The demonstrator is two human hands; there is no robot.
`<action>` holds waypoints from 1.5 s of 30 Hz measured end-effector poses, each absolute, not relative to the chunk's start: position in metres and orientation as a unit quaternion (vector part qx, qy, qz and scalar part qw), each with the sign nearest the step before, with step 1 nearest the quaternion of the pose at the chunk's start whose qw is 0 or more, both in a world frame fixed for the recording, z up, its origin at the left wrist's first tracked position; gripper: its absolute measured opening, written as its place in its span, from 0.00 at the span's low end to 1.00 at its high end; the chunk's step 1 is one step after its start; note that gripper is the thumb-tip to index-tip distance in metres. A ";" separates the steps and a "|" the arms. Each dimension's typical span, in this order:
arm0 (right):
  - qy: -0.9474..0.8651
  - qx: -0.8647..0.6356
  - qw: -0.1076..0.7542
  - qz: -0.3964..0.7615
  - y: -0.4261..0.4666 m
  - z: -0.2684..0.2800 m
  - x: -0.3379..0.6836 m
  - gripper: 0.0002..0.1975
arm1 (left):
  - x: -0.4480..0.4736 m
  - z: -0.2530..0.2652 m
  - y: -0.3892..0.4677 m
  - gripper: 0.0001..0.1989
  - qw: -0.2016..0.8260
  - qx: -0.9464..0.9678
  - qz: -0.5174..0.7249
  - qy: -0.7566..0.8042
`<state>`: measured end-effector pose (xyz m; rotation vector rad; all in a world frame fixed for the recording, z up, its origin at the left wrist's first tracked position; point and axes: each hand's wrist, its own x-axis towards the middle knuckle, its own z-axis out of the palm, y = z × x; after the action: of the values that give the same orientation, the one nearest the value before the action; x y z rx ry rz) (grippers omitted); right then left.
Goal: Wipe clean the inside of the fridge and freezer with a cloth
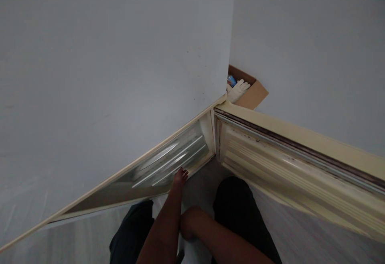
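Head view is showing a cream baseboard [150, 167], long, glossy and ribbed with curved highlights, running along the foot of a smooth pale wall [105, 75] and meeting a second ribbed cream baseboard [285, 163] at the corner. One hand [179, 175], probably the left though the crossing forearms are making that hard to judge, is reaching with extended fingers touching the lower edge of the first moulding near the corner, while the other hand [188, 224] is resting closed, fist-like, just behind it between dark-clothed knees [234, 200]. Beyond the corner, an open cardboard box [254, 93] is holding a white glove [239, 89], partly blocked by the wall's edge.
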<state>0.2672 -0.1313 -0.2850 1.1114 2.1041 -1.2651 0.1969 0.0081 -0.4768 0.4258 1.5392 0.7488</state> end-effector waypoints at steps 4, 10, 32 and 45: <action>0.763 0.400 0.241 -0.447 -0.135 -0.292 0.265 0.19 | 0.197 -0.478 0.001 0.18 0.619 0.142 0.379 0.673; 0.761 0.389 0.265 -0.447 -0.137 -0.283 0.268 0.18 | 0.196 -0.472 -0.013 0.13 0.624 0.107 0.458 0.624; 0.725 0.423 0.224 -0.495 -0.142 -0.292 0.275 0.03 | 0.204 -0.452 -0.037 0.13 0.669 0.051 0.446 0.592; 0.695 0.454 0.236 -0.505 -0.168 -0.283 0.287 0.04 | 0.217 -0.448 -0.099 0.12 0.698 -0.007 0.413 0.584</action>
<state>0.2873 -0.1682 -0.2833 1.2455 1.9060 -1.3857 0.2168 -0.0992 -0.4479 -0.0149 1.3026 0.9208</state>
